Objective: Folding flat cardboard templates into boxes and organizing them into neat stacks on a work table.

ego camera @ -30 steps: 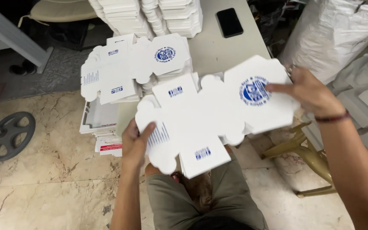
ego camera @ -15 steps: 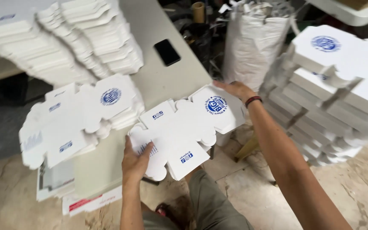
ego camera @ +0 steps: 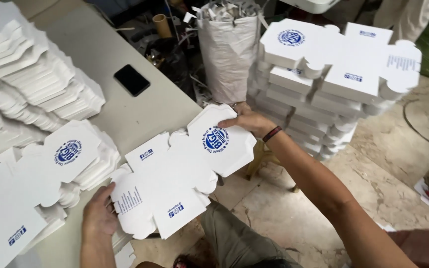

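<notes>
I hold a flat, unfolded white cardboard box blank [ego camera: 175, 173] with blue printing, level over the table's edge and my lap. My left hand [ego camera: 98, 213] grips its near left end. My right hand [ego camera: 247, 121] grips its far right end, beside the round blue logo. A dark band sits on my right wrist. A stack of the same blanks [ego camera: 35, 183] lies on the table just left of my left hand.
A grey table [ego camera: 140, 114] carries a black phone [ego camera: 131, 80] and tall piles of white blanks [ego camera: 31, 84] at the far left. To the right stands another high stack of blanks [ego camera: 323, 89] and a white sack [ego camera: 227, 49] of paper scraps. Marble floor lies below.
My view has swung to the right, bringing the right-hand stack and the sack into fuller view. Both hands still hold the same blank, now nearer the table's right edge.
</notes>
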